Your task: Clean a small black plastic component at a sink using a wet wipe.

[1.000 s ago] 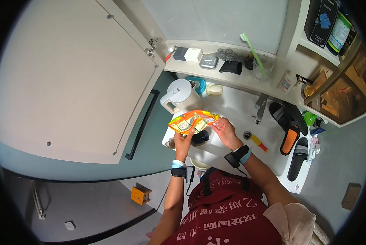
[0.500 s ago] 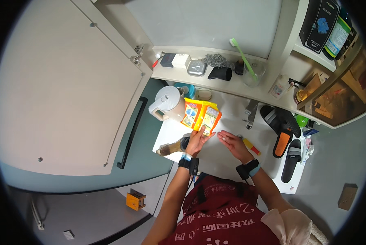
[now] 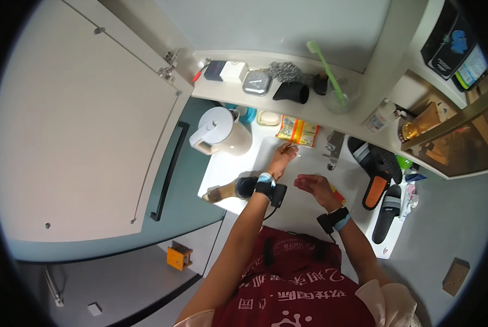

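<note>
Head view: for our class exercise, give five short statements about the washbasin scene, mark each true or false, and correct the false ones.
1. The orange-and-yellow packet lies between the white soap and the faucet. True.
2. The left hand is nearer the packet than the right hand is. True.
3. The right hand grips the green toothbrush. False: the toothbrush leans in a clear cup.
4. The kettle stands to the right of the faucet. False: it stands to the left.
5. A black slide lies to the right of the faucet. True.

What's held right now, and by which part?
Left hand is at the near edge of the orange packet; can't tell if gripping. Right hand holds nothing.
</note>
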`<state>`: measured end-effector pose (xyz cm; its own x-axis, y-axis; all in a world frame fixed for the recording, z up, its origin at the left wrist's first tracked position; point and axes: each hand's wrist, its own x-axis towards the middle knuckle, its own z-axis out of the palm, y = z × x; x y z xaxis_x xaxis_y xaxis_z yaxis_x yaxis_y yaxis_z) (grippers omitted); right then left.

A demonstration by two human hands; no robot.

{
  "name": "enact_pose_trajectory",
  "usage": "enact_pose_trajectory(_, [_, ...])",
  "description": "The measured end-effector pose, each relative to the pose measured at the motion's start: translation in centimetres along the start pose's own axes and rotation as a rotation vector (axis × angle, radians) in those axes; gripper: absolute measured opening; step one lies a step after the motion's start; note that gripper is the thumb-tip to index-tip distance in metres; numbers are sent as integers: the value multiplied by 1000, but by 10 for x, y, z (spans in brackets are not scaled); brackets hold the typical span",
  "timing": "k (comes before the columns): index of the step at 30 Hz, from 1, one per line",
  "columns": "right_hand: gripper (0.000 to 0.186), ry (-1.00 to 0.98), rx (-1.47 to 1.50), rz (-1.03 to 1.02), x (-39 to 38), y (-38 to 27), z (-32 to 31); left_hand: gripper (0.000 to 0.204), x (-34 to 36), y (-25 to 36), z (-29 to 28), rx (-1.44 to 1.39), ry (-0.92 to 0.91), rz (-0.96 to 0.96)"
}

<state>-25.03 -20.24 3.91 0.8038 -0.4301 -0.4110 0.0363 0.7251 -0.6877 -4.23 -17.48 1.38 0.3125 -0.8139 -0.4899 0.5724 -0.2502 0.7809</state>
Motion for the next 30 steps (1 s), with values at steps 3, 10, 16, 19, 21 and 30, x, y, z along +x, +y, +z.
enact_pose_trajectory(3, [32, -44, -126, 40, 20, 9, 22, 36, -57, 18, -13, 54, -16, 170])
enact_pose_trajectory(10, [35, -214, -151, -68, 88, 63, 79, 22, -156, -6, -122, 54, 479, 529])
enact_pose_trajectory(16, [29, -131, -371, -84, 114, 81, 95, 25, -167, -30, -147, 463, 705, 517])
enact_pose_trajectory(19, [27, -118, -373, -73, 123, 83, 116, 26, -166, -35, -150, 465, 707, 526])
enact_pose_trajectory(21, [30, -230, -424, -112, 128, 85, 134, 27, -168, -38, -151, 408, 703, 553])
enact_pose_trajectory(30, [52, -443, 111, 222, 110, 73, 166, 41, -194, 7, -113, 833, 679, 603])
